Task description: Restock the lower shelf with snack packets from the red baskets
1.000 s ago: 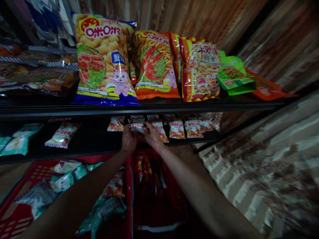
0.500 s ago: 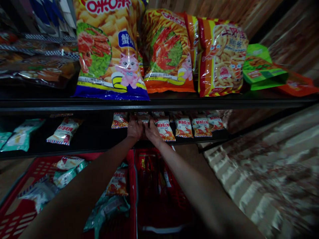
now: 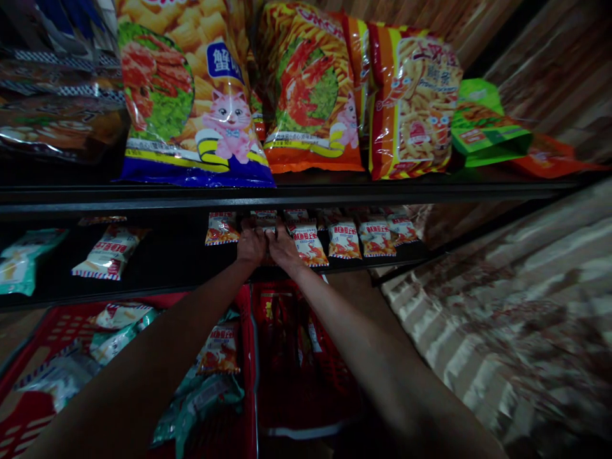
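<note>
Both my hands reach onto the dark lower shelf point(image 3: 162, 255). My left hand point(image 3: 251, 245) and my right hand point(image 3: 282, 247) almost meet at a small snack packet point(image 3: 264, 218), whose printed top shows just beyond them. The fingers curl around its sides, and its lower part is hidden by the hands. Left of my left hand lies another small packet point(image 3: 222, 228). Close against my right hand is a white and orange packet point(image 3: 310, 245), with several alike packets point(image 3: 344, 239) in a row to its right.
Large snack bags point(image 3: 191, 95) stand on the upper shelf edge, low over my hands. Below are a red basket point(image 3: 253, 357) holding teal and white packets and a second dark red basket point(image 3: 306, 421). Corrugated material point(image 3: 502, 319) lines the right.
The view has shifted slightly, so shelf and bags sit further left and a little higher. Both hands remain around the same packet, with little visible movement relative to the shelf.
</note>
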Motion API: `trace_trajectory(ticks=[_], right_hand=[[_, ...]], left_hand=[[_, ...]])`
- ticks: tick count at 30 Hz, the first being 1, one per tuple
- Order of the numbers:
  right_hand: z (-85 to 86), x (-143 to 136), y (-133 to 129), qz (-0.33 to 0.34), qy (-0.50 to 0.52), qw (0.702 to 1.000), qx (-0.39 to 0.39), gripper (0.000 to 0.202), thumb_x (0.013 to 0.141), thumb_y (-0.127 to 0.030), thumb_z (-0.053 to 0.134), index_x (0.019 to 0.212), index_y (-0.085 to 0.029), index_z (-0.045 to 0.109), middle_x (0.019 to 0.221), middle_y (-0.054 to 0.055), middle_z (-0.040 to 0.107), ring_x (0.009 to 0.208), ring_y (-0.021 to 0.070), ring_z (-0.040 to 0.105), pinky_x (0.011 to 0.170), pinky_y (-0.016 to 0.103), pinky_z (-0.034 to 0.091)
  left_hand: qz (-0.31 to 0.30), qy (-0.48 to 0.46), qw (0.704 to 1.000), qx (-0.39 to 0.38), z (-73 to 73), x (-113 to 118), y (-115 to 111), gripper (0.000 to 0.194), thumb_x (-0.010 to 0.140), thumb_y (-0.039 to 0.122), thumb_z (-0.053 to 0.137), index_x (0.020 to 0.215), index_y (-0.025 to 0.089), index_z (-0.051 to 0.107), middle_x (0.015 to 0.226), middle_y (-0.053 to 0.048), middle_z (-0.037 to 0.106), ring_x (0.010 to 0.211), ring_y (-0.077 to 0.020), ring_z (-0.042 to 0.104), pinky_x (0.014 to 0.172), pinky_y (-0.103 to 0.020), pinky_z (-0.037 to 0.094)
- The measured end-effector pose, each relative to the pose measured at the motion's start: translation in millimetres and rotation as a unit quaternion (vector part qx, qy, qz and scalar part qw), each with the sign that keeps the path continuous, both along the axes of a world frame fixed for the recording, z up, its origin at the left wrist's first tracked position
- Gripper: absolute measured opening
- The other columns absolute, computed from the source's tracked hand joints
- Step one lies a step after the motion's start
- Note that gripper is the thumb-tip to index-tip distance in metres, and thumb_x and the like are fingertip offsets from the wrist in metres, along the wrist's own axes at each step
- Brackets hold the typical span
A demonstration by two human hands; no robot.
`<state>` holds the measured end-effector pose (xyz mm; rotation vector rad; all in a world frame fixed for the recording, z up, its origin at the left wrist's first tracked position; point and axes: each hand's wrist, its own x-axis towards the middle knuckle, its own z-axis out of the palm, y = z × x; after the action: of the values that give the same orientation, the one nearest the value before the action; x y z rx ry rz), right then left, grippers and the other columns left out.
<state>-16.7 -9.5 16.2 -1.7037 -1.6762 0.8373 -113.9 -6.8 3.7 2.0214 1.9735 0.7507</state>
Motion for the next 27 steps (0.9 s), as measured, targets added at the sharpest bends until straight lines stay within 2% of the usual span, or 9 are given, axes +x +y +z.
trace_trajectory(ticks=[5, 8, 11, 14, 17, 21, 24, 27], right_hand=[[-7.9, 0.4, -11.4, 0.018, -0.043, 0.994, 0.096, 0.048, 0.086, -0.022, 0.046, 0.133, -0.013, 0.046, 0.134, 0.017, 0.052, 0.128, 0.0264, 0.046, 0.11, 0.043, 0.035], [-13.4, 2.1, -34.3, 0.023, -0.055, 0.987, 0.146, 0.05, 0.086, -0.016, 0.04, 0.135, -0.01, 0.044, 0.144, 0.018, 0.042, 0.137, 0.0266, 0.035, 0.114, 0.046, 0.03], [-20.3, 6.6, -63.8, 0.049, -0.049, 0.984, 0.165, 0.053, 0.086, -0.014, 0.037, 0.138, -0.01, 0.043, 0.15, 0.016, 0.034, 0.141, 0.0245, 0.029, 0.116, 0.046, 0.027], [-26.4, 12.9, -88.4, 0.068, -0.064, 0.983, 0.161, 0.057, 0.083, -0.013, 0.041, 0.14, -0.017, 0.042, 0.152, 0.01, 0.033, 0.143, 0.0234, 0.025, 0.117, 0.046, 0.026], [-27.0, 19.1, -100.9, 0.073, -0.083, 0.983, 0.148, 0.057, 0.081, -0.012, 0.044, 0.138, -0.018, 0.045, 0.152, 0.009, 0.034, 0.143, 0.0245, 0.024, 0.117, 0.047, 0.026], [-19.5, 29.4, -100.9, 0.022, -0.085, 0.987, 0.138, 0.051, 0.083, -0.014, 0.043, 0.133, -0.012, 0.05, 0.15, 0.015, 0.035, 0.142, 0.0259, 0.027, 0.116, 0.046, 0.027], [-15.5, 42.4, -95.8, -0.048, -0.079, 0.985, 0.144, 0.049, 0.083, -0.015, 0.043, 0.13, -0.01, 0.052, 0.149, 0.017, 0.036, 0.141, 0.0256, 0.03, 0.116, 0.044, 0.028], [-17.2, 60.8, -91.4, -0.091, -0.076, 0.981, 0.152, 0.047, 0.082, -0.014, 0.042, 0.128, -0.01, 0.053, 0.147, 0.017, 0.039, 0.139, 0.0249, 0.032, 0.116, 0.044, 0.027]], left_hand=[[0.031, -0.044, 0.999, 0.004, 2.6, -1.9, -20.1, 0.033, 0.084, 0.009, 0.043, 0.114, 0.009, 0.057, 0.129, -0.022, 0.055, 0.132, -0.0303, 0.044, 0.107, -0.044, 0.038], [0.036, -0.066, 0.997, 0.022, -2.6, -7.8, -45.6, 0.037, 0.084, 0.014, 0.045, 0.121, 0.009, 0.053, 0.132, -0.022, 0.053, 0.13, -0.0285, 0.046, 0.108, -0.045, 0.037], [0.028, -0.108, 0.993, 0.043, -13.1, -16.2, -75.1, 0.04, 0.087, 0.018, 0.041, 0.126, 0.01, 0.049, 0.129, -0.018, 0.057, 0.125, -0.0248, 0.052, 0.107, -0.043, 0.04], [0.02, -0.121, 0.992, 0.04, -21.9, -23.9, -100.3, 0.042, 0.082, 0.014, 0.044, 0.123, 0.011, 0.052, 0.132, -0.017, 0.055, 0.13, -0.025, 0.047, 0.109, -0.043, 0.039], [0.012, -0.112, 0.993, 0.014, -24.1, -27.4, -117.9, 0.042, 0.079, 0.011, 0.046, 0.12, 0.01, 0.055, 0.133, -0.019, 0.053, 0.132, -0.0263, 0.044, 0.11, -0.043, 0.039], [-0.003, -0.117, 0.993, -0.013, -20.0, -20.3, -134.1, 0.038, 0.079, 0.01, 0.045, 0.115, 0.013, 0.059, 0.133, -0.018, 0.054, 0.129, -0.0264, 0.048, 0.108, -0.043, 0.041], [-0.022, -0.127, 0.991, -0.039, -14.9, -6.3, -143.3, 0.039, 0.079, 0.007, 0.045, 0.113, 0.012, 0.061, 0.135, -0.018, 0.053, 0.127, -0.0256, 0.05, 0.108, -0.041, 0.043], [-0.045, -0.136, 0.987, -0.07, -8.1, 11.3, -147.9, 0.042, 0.078, 0.005, 0.044, 0.116, 0.011, 0.061, 0.137, -0.017, 0.051, 0.129, -0.0253, 0.049, 0.108, -0.04, 0.042]])
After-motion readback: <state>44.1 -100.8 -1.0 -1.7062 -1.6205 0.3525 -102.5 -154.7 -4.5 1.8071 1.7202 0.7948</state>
